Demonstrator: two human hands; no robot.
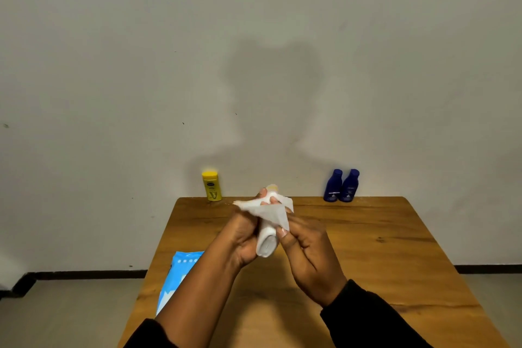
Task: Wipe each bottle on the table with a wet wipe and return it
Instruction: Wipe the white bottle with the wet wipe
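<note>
A white bottle (266, 243) with a pale yellow cap is held tilted above the table's middle, its base toward me. My left hand (245, 237) grips the bottle's body. My right hand (306, 251) pinches a white wet wipe (268, 210) that drapes over the bottle's upper part. A yellow bottle (211, 185) stands upright at the table's far edge, left of centre. Two dark blue bottles (341, 186) stand side by side, touching, at the far edge on the right.
The wooden table (381, 248) stands against a plain grey wall. A light blue pack of wet wipes (176, 277) lies on the table's left edge, partly hidden by my left forearm. Grey floor shows on both sides.
</note>
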